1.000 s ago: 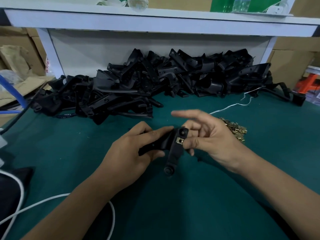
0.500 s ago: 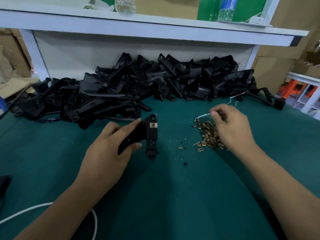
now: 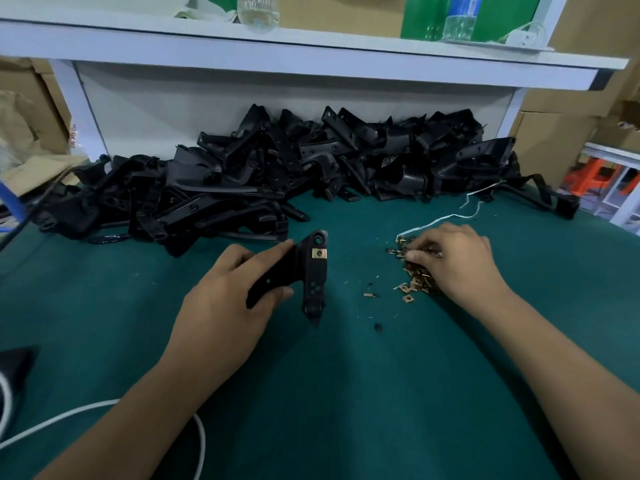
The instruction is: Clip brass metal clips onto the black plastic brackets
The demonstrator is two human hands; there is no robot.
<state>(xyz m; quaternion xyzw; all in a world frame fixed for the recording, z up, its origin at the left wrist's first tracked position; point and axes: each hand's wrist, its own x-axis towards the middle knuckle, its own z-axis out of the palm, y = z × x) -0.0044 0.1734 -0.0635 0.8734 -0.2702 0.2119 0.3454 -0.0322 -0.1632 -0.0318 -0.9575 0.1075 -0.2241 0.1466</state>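
My left hand (image 3: 225, 303) grips a black plastic bracket (image 3: 311, 282) just above the green mat, its long arm pointing down. One brass clip (image 3: 319, 253) sits clipped on the bracket's upper end. To the right, my right hand (image 3: 457, 261) rests on a small heap of loose brass clips (image 3: 414, 284), fingers curled down into the heap. Whether a clip is pinched between the fingertips is hidden. A big pile of black brackets (image 3: 277, 174) lies along the back of the table.
A white shelf (image 3: 311, 53) with bottles spans above the pile. A white cable (image 3: 104, 410) loops at the front left, a thin white string (image 3: 450, 216) trails behind the clip heap. Small black bits (image 3: 378, 327) dot the green mat (image 3: 346, 393). Cardboard boxes stand at both sides.
My right hand left the bracket, moved right to the clip heap and lowered its fingers into it. My left hand kept its hold on the bracket, which now carries a clip.
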